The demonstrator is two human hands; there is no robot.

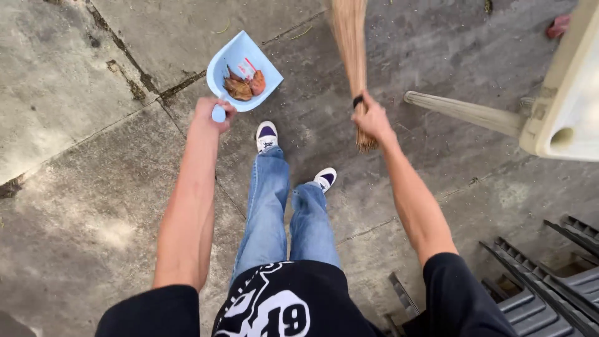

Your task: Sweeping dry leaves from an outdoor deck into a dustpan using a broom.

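My left hand (pixel 211 112) grips the handle of a light blue dustpan (pixel 232 62), held out over the concrete floor. Dry brown leaves and a scrap of red-and-white wrapper (pixel 244 84) lie in the pan. My right hand (pixel 371 118) is closed around the bound stalk of a straw broom (pixel 349 43), whose bristles point away toward the top of the view. A short stub of the broom sticks out below the fist. My blue jeans and white shoes show between the arms.
Cracked concrete floor (pixel 81 187) with seams running diagonally. A pale plastic table with a leg (pixel 462 112) stands at the right. Dark plastic chairs (pixel 549 281) sit at the bottom right. A small reddish object (pixel 557 26) lies at the top right.
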